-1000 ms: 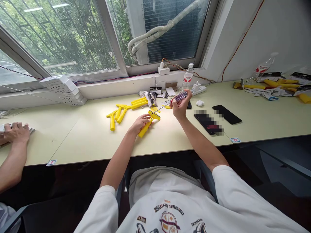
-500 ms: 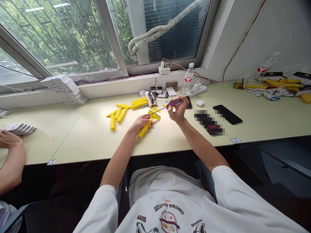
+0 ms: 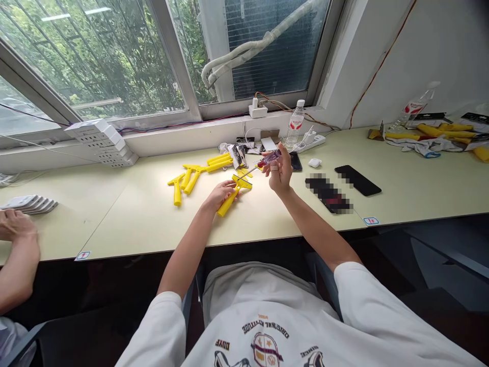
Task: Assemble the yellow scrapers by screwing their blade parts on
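A yellow scraper (image 3: 228, 205) is gripped near its head by my left hand (image 3: 221, 194), with its handle slanting toward me. My right hand (image 3: 280, 174) has its fingers around the purple-red handle of a screwdriver (image 3: 270, 159). The screwdriver's thin shaft slants down to the left, and its tip meets the scraper's head. Left of my hands lie several more yellow scrapers (image 3: 177, 191). Behind the held scraper are small yellow pieces (image 3: 244, 173), partly covered by the tool.
Packets (image 3: 239, 155) and a water bottle (image 3: 295, 125) stand toward the window. To the right lie a black phone (image 3: 358, 180), a pixelated dark object (image 3: 329, 193) and a white earbud case (image 3: 315, 162). A co-worker's hand (image 3: 17, 224) rests by stacked white pieces (image 3: 32, 203) at left.
My right hand has shifted its grip on the screwdriver, its fingers now higher and turned. The left hand and scraper stay nearly still. The co-worker's hand has moved slightly.
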`<state>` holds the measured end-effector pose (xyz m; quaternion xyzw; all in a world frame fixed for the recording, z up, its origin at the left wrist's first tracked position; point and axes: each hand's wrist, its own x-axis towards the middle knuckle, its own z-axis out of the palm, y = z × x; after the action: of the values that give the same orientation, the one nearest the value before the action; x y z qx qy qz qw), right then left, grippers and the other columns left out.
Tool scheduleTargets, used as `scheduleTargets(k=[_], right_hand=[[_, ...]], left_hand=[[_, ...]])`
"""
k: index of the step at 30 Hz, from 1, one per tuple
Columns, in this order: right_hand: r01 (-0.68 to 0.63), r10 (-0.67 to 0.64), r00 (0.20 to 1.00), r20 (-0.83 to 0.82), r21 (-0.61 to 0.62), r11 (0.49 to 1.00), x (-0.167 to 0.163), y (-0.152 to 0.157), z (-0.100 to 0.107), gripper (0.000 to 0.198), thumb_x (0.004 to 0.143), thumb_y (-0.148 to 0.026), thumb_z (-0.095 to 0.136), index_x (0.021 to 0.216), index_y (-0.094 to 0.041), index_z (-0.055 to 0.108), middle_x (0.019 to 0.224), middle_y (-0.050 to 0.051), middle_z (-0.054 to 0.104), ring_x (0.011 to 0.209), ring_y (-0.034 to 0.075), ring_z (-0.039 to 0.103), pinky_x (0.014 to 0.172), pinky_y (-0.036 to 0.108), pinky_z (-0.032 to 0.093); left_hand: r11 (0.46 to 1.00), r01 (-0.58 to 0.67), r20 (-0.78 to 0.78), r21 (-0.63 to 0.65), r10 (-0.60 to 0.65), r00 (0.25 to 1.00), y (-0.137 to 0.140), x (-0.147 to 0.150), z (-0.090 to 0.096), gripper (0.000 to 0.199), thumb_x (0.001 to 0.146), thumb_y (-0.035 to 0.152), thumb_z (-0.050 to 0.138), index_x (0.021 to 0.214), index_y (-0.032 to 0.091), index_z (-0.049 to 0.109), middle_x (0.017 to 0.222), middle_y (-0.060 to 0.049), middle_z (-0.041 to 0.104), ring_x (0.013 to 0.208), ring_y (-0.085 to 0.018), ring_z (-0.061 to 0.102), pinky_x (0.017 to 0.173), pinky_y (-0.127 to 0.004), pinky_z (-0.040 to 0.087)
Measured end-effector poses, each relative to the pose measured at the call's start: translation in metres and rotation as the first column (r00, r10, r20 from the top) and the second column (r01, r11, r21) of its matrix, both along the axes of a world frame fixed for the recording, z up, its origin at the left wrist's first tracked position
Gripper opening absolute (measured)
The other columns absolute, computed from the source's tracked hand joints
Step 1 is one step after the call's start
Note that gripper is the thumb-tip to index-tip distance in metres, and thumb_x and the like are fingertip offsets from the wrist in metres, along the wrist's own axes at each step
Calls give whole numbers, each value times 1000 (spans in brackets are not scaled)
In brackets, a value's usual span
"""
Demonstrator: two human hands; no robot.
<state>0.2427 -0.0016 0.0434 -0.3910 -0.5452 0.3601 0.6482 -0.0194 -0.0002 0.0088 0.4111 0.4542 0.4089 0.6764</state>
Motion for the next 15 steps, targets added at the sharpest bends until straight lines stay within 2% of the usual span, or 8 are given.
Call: scheduleTargets(k=[3,7,12,15], right_hand=[[89,-92,995,34,94,992,-1,8,-6,83,87,-78,75,161,-47,53,144,12,73,77,23,71,54,37,61],[144,-157,983,91,139,980,-4,12,-8,88,85,-83,75,161,-43,53,149,14,65,91,28,76,61,41,66],[60,-62,997,50,44,997,-3,2,-2,84,94,-78,71,167,-45,47,154,16,64,113,36,79,66,43,70],[14,-16,1000,25,60,998,-2,3,-5,81,97,-81,66,167,-47,45,157,16,64,111,36,78,67,45,70]], left_hand=[[1000,-9,7,-11,9,1000,-1,1,1,56,77,1,81,131,15,72,145,-22,75,100,-30,87,68,-32,70],[1000,-11,16,-10,12,1000,-1,2,2,57,76,0,81,130,14,71,148,-22,74,98,-29,87,68,-31,70],[1000,-12,-3,-12,12,1000,-2,3,4,55,79,2,81,131,14,71,143,-22,76,99,-30,87,68,-32,70],[1000,-15,-6,-17,15,1000,-2,3,4,55,79,1,82,132,14,71,143,-22,76,101,-31,87,68,-32,69]])
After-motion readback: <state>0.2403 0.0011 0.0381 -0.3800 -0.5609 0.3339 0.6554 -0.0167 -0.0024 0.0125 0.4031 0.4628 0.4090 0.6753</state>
